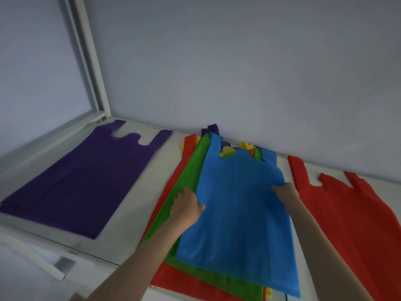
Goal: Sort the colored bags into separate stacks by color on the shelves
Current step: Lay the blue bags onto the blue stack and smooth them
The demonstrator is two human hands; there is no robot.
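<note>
Matte, vest-shaped blue bag (240,213) tops a mixed fabric pile; left hand (186,208) and right hand (286,192) pinch its side edges.

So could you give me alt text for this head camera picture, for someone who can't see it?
Two bare hands, left hand and right hand, grip the side edges of a blue bag on top of a mixed pile of coloured bags on a white shelf. A purple bag lies flat to the left, a red bag to the right.

body: two bare forearms | left grip (186,206) ungloved | right grip (286,193) ungloved | sleeves: not visible
</note>
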